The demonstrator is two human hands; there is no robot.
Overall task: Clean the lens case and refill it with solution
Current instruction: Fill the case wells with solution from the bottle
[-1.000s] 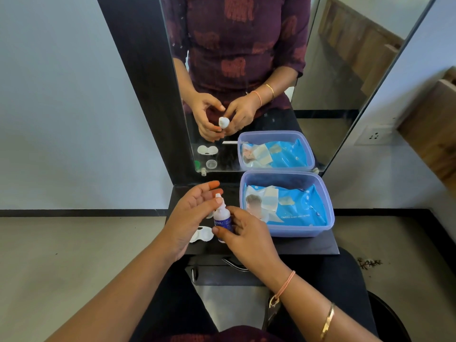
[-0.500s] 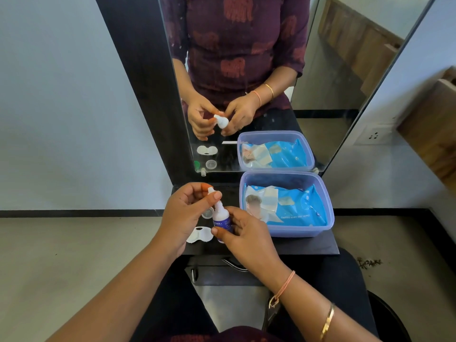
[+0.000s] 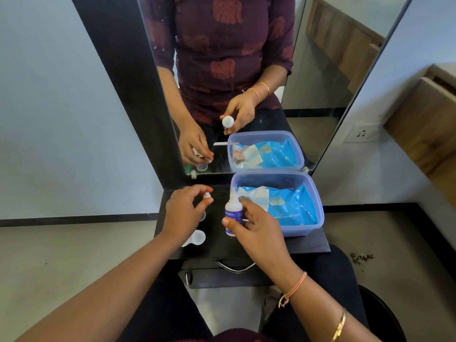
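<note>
My right hand [image 3: 256, 228] grips a small white solution bottle [image 3: 232, 213] with a purple label, upright, its nozzle bare. My left hand [image 3: 183, 213] pinches the bottle's small white cap [image 3: 206, 195] between thumb and fingertips, to the left of the bottle. The white lens case [image 3: 197, 238] lies open on the black shelf [image 3: 311, 245], partly under my left wrist. A clear round lid [image 3: 202, 215] sits just behind the case, half hidden by my left hand.
A translucent blue tub [image 3: 318, 218] holding a blue pack of wet wipes [image 3: 283, 203] stands on the shelf's right side. A mirror [image 3: 246, 70] rises straight behind the shelf. A drawer handle [image 3: 234, 267] is below the shelf's front edge.
My left hand has pulled the cap off the bottle and moved left, away from it. My right hand kept the bottle upright and shifted slightly right.
</note>
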